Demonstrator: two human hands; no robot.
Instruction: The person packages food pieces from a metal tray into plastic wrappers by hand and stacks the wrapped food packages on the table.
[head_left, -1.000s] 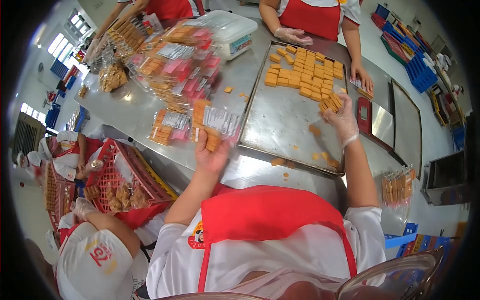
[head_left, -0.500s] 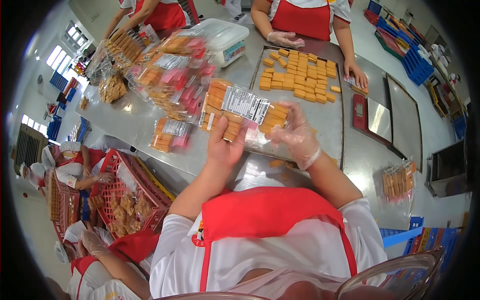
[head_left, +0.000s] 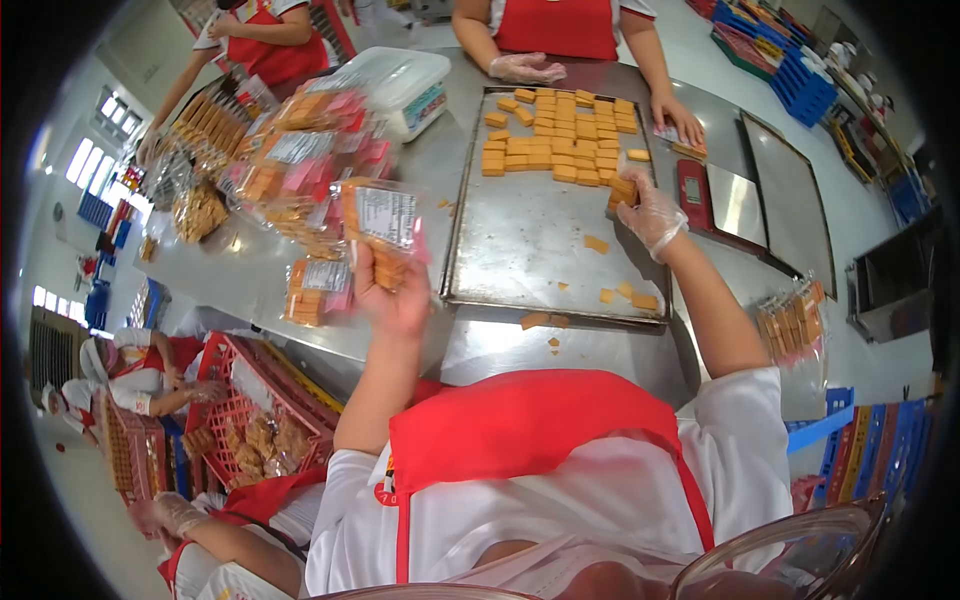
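Observation:
My bare left hand (head_left: 396,295) is closed around the lower end of a clear packet of orange-brown biscuits (head_left: 378,222) with a white printed label. It is held up in front of a heap of similar packets (head_left: 310,150). My right hand (head_left: 652,215), in a clear plastic glove, is at the right side of the metal baking tray (head_left: 520,255). Its fingers are closed on a few biscuits (head_left: 622,192), partly hidden by the glove. More rectangular biscuits (head_left: 560,140) lie in rows at the tray's far end, with broken bits nearer me.
One packet (head_left: 318,290) lies apart near the table's left edge. A red scale (head_left: 694,195) and another tray (head_left: 790,200) stand at right. Beyond are a lidded plastic tub (head_left: 405,95) and a co-worker's gloved hand (head_left: 527,69). A red crate (head_left: 225,385) is at left.
My right hand has gone from beside the packet's end to the tray's right side. My left hand has shifted left with the packet. The whole view has shifted slightly.

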